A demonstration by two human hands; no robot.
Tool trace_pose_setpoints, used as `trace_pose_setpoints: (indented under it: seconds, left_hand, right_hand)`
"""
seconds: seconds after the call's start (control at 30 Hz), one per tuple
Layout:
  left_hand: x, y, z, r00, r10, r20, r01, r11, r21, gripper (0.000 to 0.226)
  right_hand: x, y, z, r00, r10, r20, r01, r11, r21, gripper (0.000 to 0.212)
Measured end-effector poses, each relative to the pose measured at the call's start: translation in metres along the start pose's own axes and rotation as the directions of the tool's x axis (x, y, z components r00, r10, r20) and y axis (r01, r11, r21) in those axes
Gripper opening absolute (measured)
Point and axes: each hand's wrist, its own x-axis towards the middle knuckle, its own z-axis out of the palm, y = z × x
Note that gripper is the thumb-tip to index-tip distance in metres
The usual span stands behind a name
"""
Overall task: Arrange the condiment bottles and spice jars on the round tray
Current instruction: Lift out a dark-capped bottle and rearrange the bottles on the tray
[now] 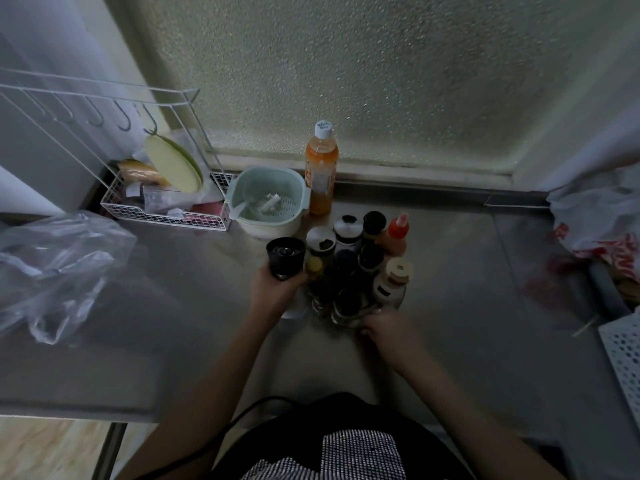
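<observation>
A round tray (pixel 398 303) sits mid-counter, crowded with several spice jars and bottles: a red-capped sauce bottle (pixel 397 233), a beige-lidded jar (pixel 393 277), dark-capped jars (pixel 370 258) and a white-lidded jar (pixel 320 241). My left hand (pixel 277 289) grips a black-topped grinder (pixel 285 256) at the tray's left edge. My right hand (pixel 384 329) holds the tray's near rim. A tall orange bottle (pixel 321 174) with a white cap stands off the tray, behind it.
A pale green colander bowl (pixel 268 202) stands left of the orange bottle. A white wire rack (pixel 162 195) with a plate fills the back left. Clear plastic bags (pixel 59 268) lie at left, a printed bag (pixel 599 220) and perforated white tray (pixel 623 351) at right.
</observation>
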Motion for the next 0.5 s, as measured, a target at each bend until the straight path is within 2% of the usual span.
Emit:
trace_pose_setpoints:
  seconds: [0.1, 0.2, 0.27, 0.33, 0.43, 0.47, 0.5]
  left_hand:
    - [0.002, 0.000, 0.000, 1.000, 0.001, 0.002, -0.001, 0.999, -0.032, 0.046]
    - [0.001, 0.003, 0.000, 0.998, -0.027, 0.065, 0.033, 0.995, -0.091, 0.027]
    - [0.001, 0.004, 0.001, 0.995, -0.015, 0.096, 0.025, 0.994, -0.103, 0.025]
    - [0.001, 0.003, 0.001, 0.996, -0.018, 0.093, 0.029, 0.993, -0.114, 0.028]
    - [0.003, -0.001, -0.002, 0.996, -0.037, 0.076, 0.045, 0.993, -0.112, 0.026]
    - [0.002, -0.001, -0.003, 0.997, -0.040, 0.072, 0.048, 0.993, -0.111, 0.024]
    - [0.001, -0.002, -0.003, 0.997, -0.035, 0.066, 0.043, 0.992, -0.118, 0.024]
  right_hand:
    - [0.003, -0.021, 0.000, 0.998, -0.049, -0.035, 0.051, 0.997, 0.058, 0.027]
    - [0.002, -0.032, 0.000, 0.993, -0.119, -0.028, 0.121, 0.990, 0.067, 0.041]
    - [-0.004, -0.031, -0.007, 0.988, -0.149, -0.044, 0.153, 0.982, 0.114, 0.039]
    - [-0.014, -0.028, -0.019, 0.979, -0.104, -0.177, 0.136, 0.975, 0.175, 0.029]
    - [-0.026, -0.026, -0.040, 0.853, 0.060, -0.518, 0.103, 0.954, 0.280, 0.026]
    - [-0.023, -0.029, -0.047, 0.822, 0.092, -0.563, 0.103, 0.947, 0.305, 0.029]
    - [-0.018, -0.036, -0.055, 0.831, 0.081, -0.550, 0.124, 0.938, 0.325, 0.032]
